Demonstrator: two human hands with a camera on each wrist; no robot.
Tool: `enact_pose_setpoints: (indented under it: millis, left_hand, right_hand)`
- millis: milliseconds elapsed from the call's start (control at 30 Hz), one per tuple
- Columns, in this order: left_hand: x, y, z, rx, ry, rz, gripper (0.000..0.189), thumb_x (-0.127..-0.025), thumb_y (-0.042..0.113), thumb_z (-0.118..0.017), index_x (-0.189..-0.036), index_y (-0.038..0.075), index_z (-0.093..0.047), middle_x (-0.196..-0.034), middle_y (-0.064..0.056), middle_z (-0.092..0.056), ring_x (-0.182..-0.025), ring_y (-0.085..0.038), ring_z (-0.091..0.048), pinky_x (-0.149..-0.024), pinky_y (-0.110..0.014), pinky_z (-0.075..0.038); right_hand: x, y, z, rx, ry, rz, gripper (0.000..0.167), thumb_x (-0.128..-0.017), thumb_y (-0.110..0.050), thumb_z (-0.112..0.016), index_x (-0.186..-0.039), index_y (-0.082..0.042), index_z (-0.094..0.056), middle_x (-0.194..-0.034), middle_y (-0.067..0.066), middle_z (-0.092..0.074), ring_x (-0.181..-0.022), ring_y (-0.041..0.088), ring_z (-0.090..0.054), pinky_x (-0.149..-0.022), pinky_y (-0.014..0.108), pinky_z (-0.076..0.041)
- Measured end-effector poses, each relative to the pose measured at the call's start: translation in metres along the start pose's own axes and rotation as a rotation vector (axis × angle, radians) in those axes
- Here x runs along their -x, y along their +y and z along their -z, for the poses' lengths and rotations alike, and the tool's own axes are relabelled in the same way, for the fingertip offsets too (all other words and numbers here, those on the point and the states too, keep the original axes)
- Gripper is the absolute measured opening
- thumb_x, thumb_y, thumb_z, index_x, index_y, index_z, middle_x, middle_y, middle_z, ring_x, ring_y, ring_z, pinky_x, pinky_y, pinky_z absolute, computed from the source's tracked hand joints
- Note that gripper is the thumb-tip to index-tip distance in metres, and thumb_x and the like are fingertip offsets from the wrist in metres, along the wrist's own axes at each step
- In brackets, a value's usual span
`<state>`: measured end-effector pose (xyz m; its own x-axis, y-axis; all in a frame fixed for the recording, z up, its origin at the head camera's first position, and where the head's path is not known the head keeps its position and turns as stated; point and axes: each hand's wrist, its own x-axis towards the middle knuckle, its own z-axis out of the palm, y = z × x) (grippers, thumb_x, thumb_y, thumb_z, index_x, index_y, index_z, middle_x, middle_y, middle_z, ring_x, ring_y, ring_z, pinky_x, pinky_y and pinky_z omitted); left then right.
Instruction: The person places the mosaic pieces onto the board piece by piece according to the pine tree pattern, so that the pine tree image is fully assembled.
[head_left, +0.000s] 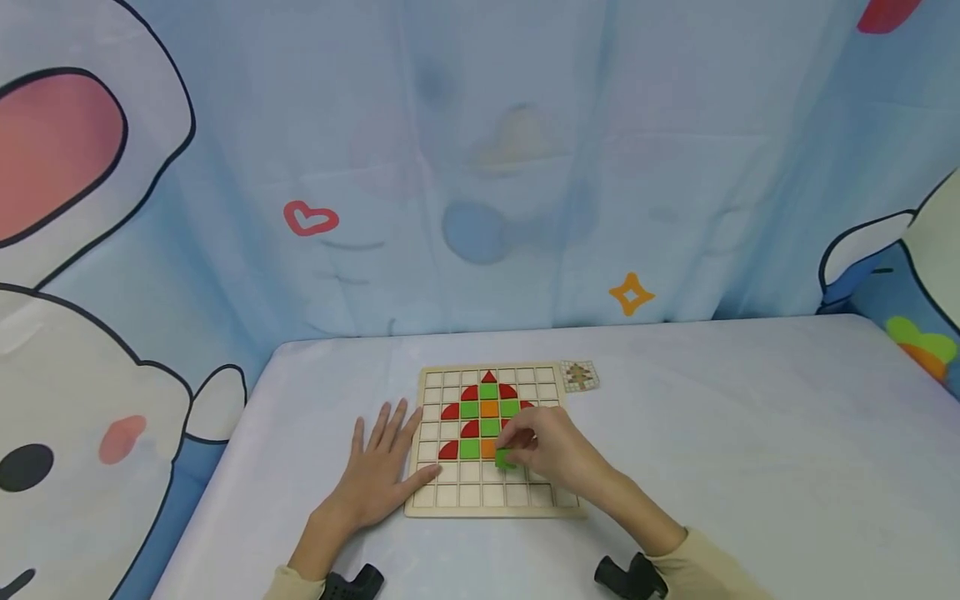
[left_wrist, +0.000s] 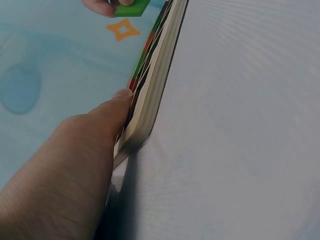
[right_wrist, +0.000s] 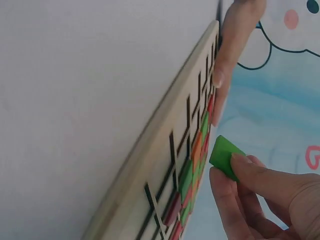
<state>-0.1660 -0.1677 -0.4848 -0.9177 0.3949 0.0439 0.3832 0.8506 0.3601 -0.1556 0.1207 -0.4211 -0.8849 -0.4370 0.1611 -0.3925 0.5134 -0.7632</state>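
A wooden grid board (head_left: 489, 504) lies on the table, partly filled with red, green and orange pieces in a tree-like shape. My right hand (head_left: 551, 446) pinches a green square block (right_wrist: 226, 156) between thumb and fingers, held just above the board's lower rows. That hand hides some pieces on the right side in the head view. At the board's left edge my left hand (head_left: 378, 475) lies with fingers spread, its thumb resting on the frame and grid. The left wrist view shows this thumb (left_wrist: 107, 115) against the board's side.
A small card (head_left: 580, 376) with a brown tree pattern lies by the board's upper right corner. The white-covered table (head_left: 712, 417) extends to a blue cartoon curtain (head_left: 465, 292) at the back. Black wrist straps (head_left: 633, 577) are on both wrists.
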Motion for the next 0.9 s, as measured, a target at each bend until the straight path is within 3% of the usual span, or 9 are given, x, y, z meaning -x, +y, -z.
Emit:
enact_pose_setpoints:
  millis: [500, 900]
  left_hand:
    - [0.001, 0.001, 0.001, 0.008, 0.001, 0.010, 0.088, -0.100, 0.062, -0.053, -0.168, 0.013, -0.025, -0.174, -0.015, -0.015, -0.161, -0.039, -0.004, -0.122, -0.069, 0.004]
    - [0.002, 0.002, 0.002, -0.004, -0.012, 0.016, 0.088, -0.101, 0.063, -0.052, -0.168, 0.013, -0.024, -0.175, -0.014, -0.014, -0.161, -0.038, -0.003, -0.123, -0.069, 0.005]
  right_hand:
    - [-0.006, 0.003, -0.024, 0.009, -0.025, -0.015, 0.015, -0.081, 0.009, -0.084, -0.087, -0.004, -0.080, -0.083, -0.002, -0.070, -0.074, 0.006, -0.064, -0.067, 0.020, -0.055]
    - [-0.007, -0.010, -0.028, 0.120, -0.052, -0.055, 0.015, -0.082, 0.012, -0.082, -0.093, 0.002, -0.082, -0.088, 0.002, -0.073, -0.086, 0.015, -0.065, -0.074, 0.026, -0.058]
